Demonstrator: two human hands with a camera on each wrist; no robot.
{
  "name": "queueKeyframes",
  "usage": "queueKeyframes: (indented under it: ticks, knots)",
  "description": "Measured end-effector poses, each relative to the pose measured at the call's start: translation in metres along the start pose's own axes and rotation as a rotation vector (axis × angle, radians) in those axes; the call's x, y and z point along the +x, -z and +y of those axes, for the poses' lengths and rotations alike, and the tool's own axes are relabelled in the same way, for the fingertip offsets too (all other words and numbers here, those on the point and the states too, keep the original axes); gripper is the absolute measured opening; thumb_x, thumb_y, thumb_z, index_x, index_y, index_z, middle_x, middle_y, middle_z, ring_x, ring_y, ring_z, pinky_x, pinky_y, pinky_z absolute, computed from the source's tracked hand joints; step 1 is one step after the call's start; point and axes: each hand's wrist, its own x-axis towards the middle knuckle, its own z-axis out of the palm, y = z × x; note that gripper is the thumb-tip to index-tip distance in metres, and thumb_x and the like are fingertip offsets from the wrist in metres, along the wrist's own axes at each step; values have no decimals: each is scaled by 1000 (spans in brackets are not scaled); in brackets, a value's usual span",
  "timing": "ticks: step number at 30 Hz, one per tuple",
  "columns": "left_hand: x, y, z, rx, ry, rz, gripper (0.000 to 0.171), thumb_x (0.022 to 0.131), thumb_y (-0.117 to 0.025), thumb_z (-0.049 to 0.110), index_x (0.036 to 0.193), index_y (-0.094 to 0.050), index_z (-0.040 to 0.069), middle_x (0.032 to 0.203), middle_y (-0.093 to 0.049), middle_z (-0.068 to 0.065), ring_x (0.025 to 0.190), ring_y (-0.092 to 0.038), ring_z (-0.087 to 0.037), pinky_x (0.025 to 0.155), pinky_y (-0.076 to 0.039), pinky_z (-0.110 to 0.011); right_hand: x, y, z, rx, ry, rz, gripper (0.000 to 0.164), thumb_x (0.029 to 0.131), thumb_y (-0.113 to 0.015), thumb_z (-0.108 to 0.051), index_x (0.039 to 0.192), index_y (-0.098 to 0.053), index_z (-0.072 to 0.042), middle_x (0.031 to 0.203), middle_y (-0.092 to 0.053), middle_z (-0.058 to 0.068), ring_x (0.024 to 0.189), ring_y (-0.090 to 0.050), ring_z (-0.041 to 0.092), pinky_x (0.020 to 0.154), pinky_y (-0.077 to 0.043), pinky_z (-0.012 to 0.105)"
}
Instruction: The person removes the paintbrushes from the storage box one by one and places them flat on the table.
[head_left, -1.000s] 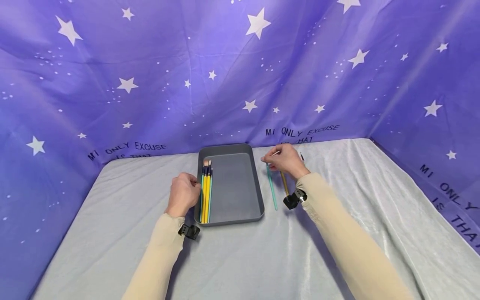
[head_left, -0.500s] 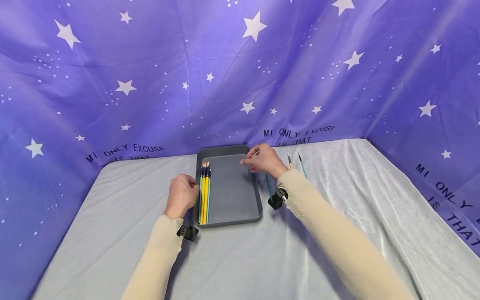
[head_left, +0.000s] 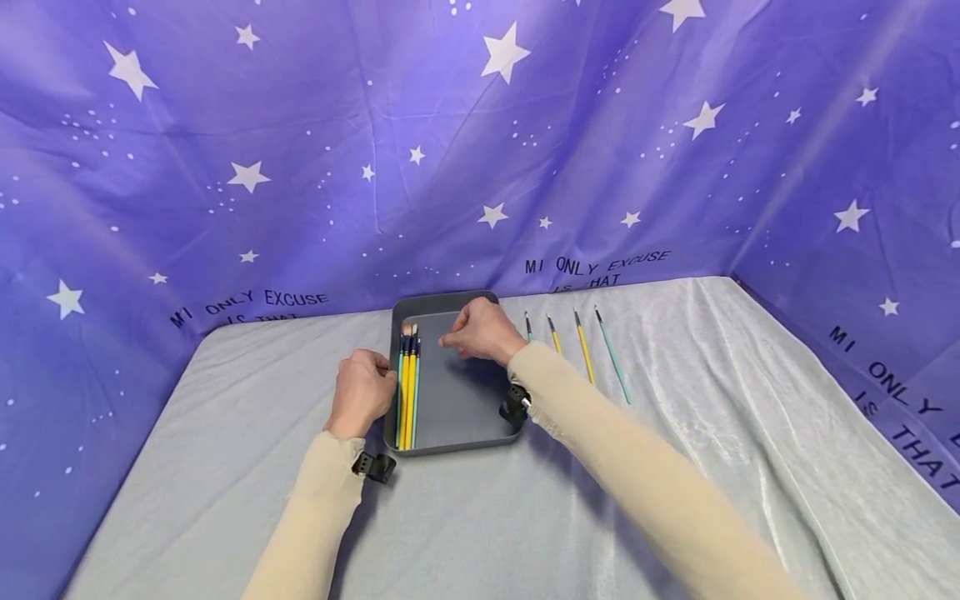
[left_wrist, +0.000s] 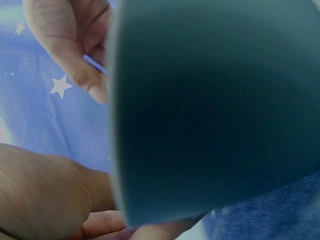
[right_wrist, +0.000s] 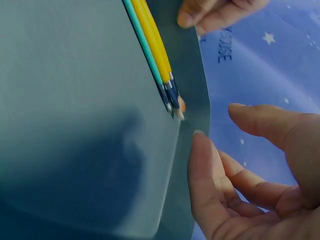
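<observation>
My left hand [head_left: 363, 383] grips the left wall of a grey tray [head_left: 453, 448]; in the right wrist view its thumb [right_wrist: 188, 18] rests on the inside of the rim. Several paintbrushes [head_left: 408, 392], yellow and teal, lie side by side along that wall inside the tray, bristles pointing to the far end. My right hand [head_left: 483, 331] hovers over the far part of the tray, right of those brushes. In the right wrist view, the right hand [right_wrist: 245, 175] has its thumb and index finger apart, with nothing between them.
More paintbrushes, including a yellow one [head_left: 584, 343] and a teal one [head_left: 613, 354], lie spaced apart on the grey cloth right of the tray, partly behind the right forearm. A purple star-patterned curtain [head_left: 337, 150] hangs close behind the tray.
My right hand has moved left from above the loose brushes to over the tray, uncovering those brushes. The left hand keeps its hold on the tray wall.
</observation>
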Motion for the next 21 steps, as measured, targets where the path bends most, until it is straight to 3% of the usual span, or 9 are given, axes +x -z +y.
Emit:
queueKeyframes:
  ticks: [2,7,11,21]
  knots:
    - [0,0,0,1,0,1,19,94,-62,5,99,-76,-5,86,-76,-17,65,-68,-21,57,-54,-32,0,-6,-3,-32,9,-1,15,86,-82,-20,87,-79,-5,90,-78,17,80,-78,29,65,-59,27]
    - [0,0,0,0,5,-10,19,95,-61,5,100,-76,-5,86,-75,-17,64,-68,-21,55,-53,-31,3,-21,-8,-75,-26,-16,18,84,-83,-21,84,-77,-4,78,-78,12,78,-78,26,73,-61,30]
    - [1,0,0,-1,6,-16,20,95,-61,5,101,-76,-6,87,-76,-18,64,-68,-21,55,-53,-31,5,-31,-12,-77,-64,-22,18,84,-84,-21,80,-76,-6,77,-77,10,75,-78,23,78,-60,31]
    - [1,1,0,17,9,-18,20,95,-62,6,103,-75,-6,90,-76,-18,69,-70,-22,57,-55,-33,13,-55,-19,-79,-119,-56,20,81,-85,-15,78,-75,2,71,-76,13,70,-77,26,66,-61,29]
